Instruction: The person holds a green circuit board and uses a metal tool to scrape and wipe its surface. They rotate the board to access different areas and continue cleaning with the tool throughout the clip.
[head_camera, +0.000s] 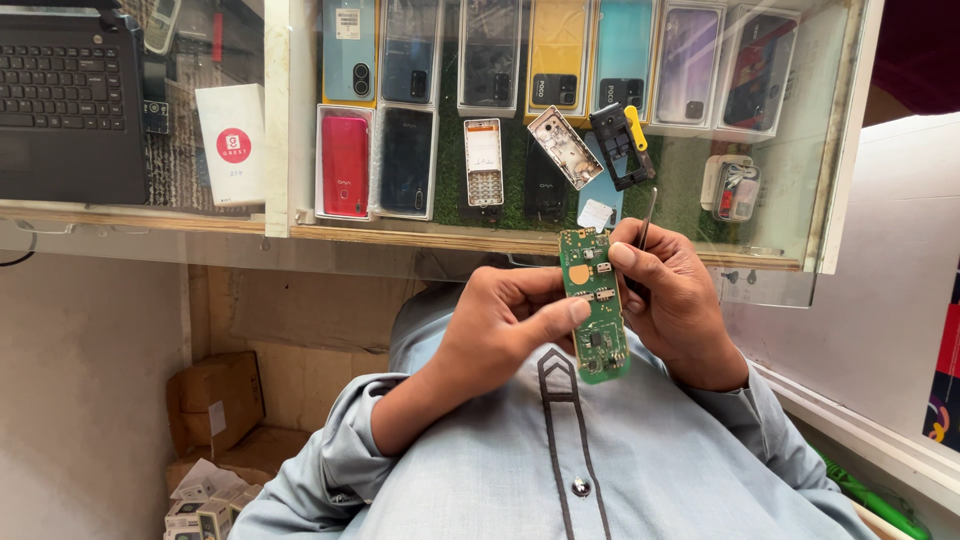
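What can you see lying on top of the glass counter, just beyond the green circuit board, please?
On the glass counter lie a white keypad frame, an open phone shell and a black frame with a yellow tool. The circuit board and right hand cover the near edge.

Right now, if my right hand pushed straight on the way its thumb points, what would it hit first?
Probably nothing new: the right hand already presses its thumb on the green circuit board; beyond that lies the left hand.

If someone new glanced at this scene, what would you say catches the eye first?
The green circuit board at centre, pinched between the left hand and the right hand, which also holds a thin tool. Behind it, on the glass counter, lie phone boxes and opened phone shells, with a black laptop top left.
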